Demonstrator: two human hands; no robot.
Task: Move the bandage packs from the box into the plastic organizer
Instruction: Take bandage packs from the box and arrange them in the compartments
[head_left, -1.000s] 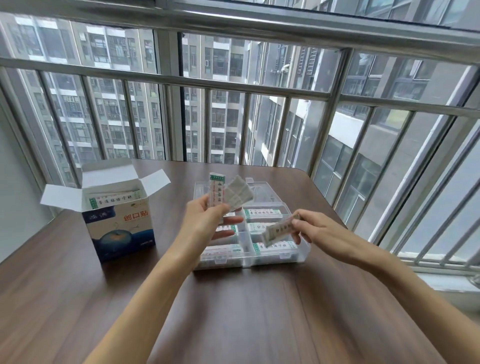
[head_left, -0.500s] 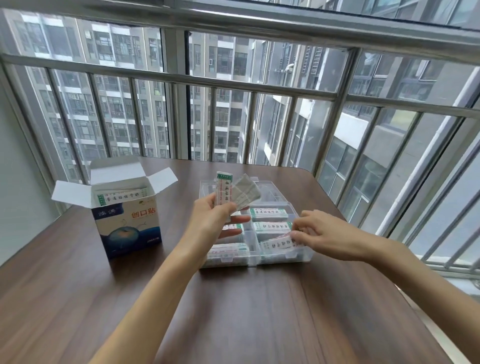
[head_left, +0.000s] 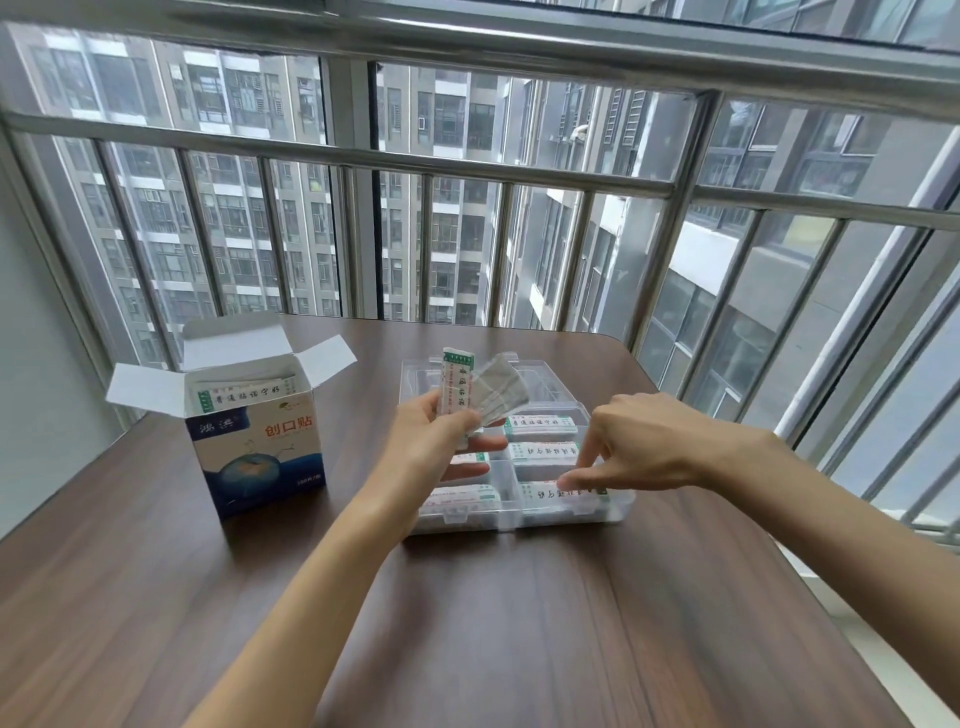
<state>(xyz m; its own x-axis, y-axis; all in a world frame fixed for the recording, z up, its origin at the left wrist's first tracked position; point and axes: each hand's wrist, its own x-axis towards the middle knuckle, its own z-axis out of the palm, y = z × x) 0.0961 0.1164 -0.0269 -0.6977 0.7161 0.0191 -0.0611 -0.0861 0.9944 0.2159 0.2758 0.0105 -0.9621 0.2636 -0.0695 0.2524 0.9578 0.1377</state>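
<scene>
An open blue and white bandage box (head_left: 260, 441) stands on the table at the left, with more packs showing inside. The clear plastic organizer (head_left: 621, 506) lies in the middle, with bandage packs (head_left: 540, 424) in several compartments. My left hand (head_left: 434, 441) holds a fanned bunch of bandage packs (head_left: 470, 392) upright above the organizer's left side. My right hand (head_left: 644, 441) reaches down over the near right compartment, its fingertips pressing on the pack lying there (head_left: 545, 491).
The brown wooden table (head_left: 467, 623) stands against a metal window railing (head_left: 363, 156) at the back and right. A pale wall runs along the left. The organizer's clear lid (head_left: 540, 371) lies open behind it.
My right hand carried a pack down into the near right compartment and let it lie there. My left hand kept its bunch of packs in place.
</scene>
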